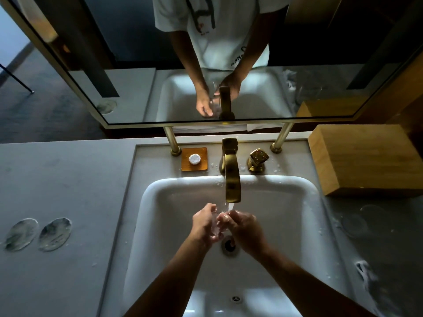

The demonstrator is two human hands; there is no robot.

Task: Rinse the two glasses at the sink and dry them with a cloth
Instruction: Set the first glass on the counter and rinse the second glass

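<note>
Glass (215,221) under running tap (232,179), both hands gripping.

One head-worn view looks steeply down from close above the white rectangular ceramic sink (155,191), facing the mirror behind it.

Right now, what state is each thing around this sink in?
Faucet: running, water streaming out.
Glass: held under the stream, being rinsed.
Left hand: gripping the glass.
Right hand: fingers on the glass.
Second glass: standing on the counter, untouched.
Drain: open.
Soap: resting on its amber dish.
</note>
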